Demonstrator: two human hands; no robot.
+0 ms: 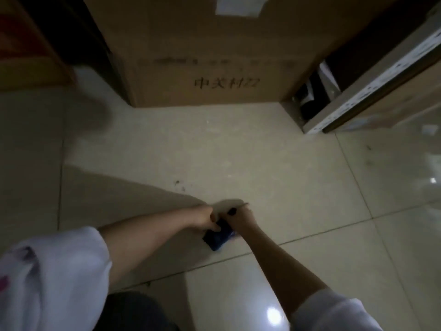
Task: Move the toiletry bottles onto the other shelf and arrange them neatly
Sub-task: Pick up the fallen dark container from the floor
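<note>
Gripping dark blue object [218,236], left hand [202,217], right hand [241,215], fingers curled

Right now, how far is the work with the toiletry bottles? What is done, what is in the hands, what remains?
Nothing looks done: no shelf and no arranged bottles are in view, only the pale tiled floor and a large brown cardboard box. In hand: the left hand and the right hand both hold one small dark blue flat object; blur hides whether it is a bottle. Moving and arranging all remain.
</note>
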